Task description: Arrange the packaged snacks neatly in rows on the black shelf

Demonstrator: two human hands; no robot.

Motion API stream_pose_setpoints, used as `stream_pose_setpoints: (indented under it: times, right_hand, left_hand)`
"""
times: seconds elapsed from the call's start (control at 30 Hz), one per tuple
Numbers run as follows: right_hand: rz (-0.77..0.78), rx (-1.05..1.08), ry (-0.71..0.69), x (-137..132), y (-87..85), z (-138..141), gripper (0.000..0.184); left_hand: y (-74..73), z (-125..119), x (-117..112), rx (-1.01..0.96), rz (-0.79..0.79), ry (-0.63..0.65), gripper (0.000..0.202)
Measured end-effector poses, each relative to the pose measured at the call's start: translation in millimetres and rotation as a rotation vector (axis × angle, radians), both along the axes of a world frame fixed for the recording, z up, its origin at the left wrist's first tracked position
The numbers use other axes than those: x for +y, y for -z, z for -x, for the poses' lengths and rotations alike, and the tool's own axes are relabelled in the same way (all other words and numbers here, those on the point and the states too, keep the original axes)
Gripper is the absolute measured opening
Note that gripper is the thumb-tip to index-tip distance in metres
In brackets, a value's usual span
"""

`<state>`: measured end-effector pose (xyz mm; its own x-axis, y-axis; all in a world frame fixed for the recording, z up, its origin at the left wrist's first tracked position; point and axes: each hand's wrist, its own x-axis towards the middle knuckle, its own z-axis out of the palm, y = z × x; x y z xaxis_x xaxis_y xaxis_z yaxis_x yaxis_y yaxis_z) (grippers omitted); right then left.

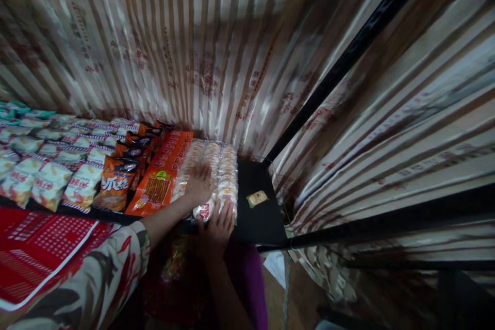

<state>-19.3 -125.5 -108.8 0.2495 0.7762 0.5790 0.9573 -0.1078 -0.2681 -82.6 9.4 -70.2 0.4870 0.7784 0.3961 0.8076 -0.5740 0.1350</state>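
- Curtain (pixel 216 36), striped with reddish print, fills most of the background, all folds and pretty dim.
- Black shelf (pixel 255 227) sits in front of it, loaded with snacks, right end bare apart from one little packet (pixel 257 198).
- Dark post (pixel 328 82) slants up to the right from the shelf's back corner.
- Red basket (pixel 38 258) with a white rim is down at the left, below the shelf's front edge.
- White bags (pixel 81 185) stand in rows on the left, with orange bags (pixel 116 180) right next to them.
- White packs, clear-wrapped (pixel 227 165), lie in columns near the shelf's right end, just right of the flat orange pack (pixel 170 160).
- Left hand (pixel 199 185), floral sleeve (pixel 124 263) behind it, lies on top of those packs, fingers stretched out, kinda blurry so can't tell how far apart.
- Right hand (pixel 217 227) is at their front edge, fingers long and a bit spread over the wrap, thumb out wide.
- Smallest thing is that yellowish packet, well apart from both hands.
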Motion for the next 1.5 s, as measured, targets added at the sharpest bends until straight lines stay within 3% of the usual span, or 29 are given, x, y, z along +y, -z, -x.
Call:
stream_pose_setpoints:
  times: [0.27,0.63,0.97,1.27,1.5]
  right_hand:
    - [0.004,-0.014,0.009,1.4,-0.7,0.3,0.074]
    - [-0.008,-0.064,0.032,1.7,0.5,-0.9,0.073]
    - [-0.004,-0.093,0.047,2.3,-1.7,-0.7,0.072]
    - [0.034,-0.063,0.058,1.6,1.9,-1.4,0.075]
    - [0.048,-0.059,0.072,2.6,1.1,-0.2,0.075]
  left_hand:
    - [4.5,2.7,-7.9,0.041,0.011,0.006,0.057]
    - [-23.1,-17.0,11.7,0.128,0.153,-0.094,0.055]
    - [-17.2,-15.6,10.0,0.103,0.129,-0.061,0.058]
    - [-18.8,-26.0,49.5,0.110,0.225,-0.124,0.060]
    - [-18.3,-25.1,51.5,0.149,0.262,-0.060,0.057]
